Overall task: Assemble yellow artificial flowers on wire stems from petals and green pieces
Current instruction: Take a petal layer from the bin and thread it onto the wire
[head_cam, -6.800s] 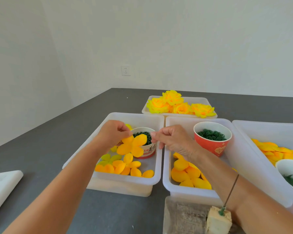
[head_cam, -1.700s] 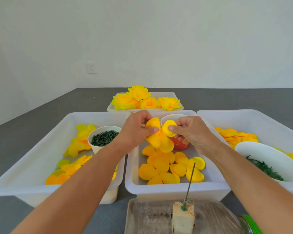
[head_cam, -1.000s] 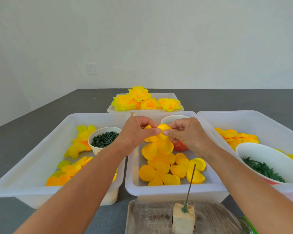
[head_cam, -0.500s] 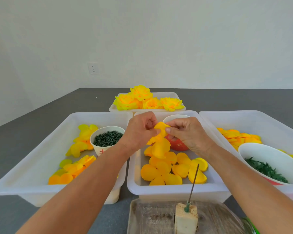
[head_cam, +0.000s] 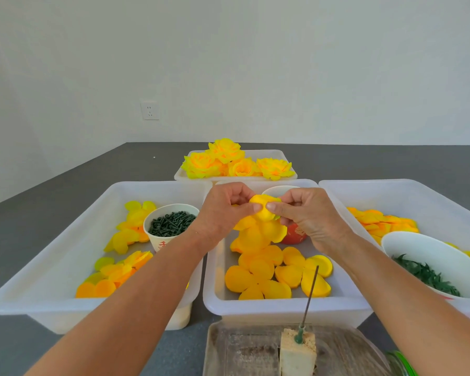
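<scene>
1. Both hands, left hand [head_cam: 223, 213] and right hand [head_cam: 307, 215], pinch the yellow petal cluster [head_cam: 261, 223] above the middle bin [head_cam: 282, 305].
2. Cluster hangs roughly vertical, loose petals drooping down.
3. Wire stem [head_cam: 311, 291] stands tilted in the foam block [head_cam: 297, 354]; fingers hide the cluster's top.

Bright, even light; edges warped

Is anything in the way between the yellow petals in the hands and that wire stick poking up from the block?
Nothing visible. Both hands hold the petal cluster above the middle tray; the wire stands in its block nearer, with open air above its tip.
</scene>
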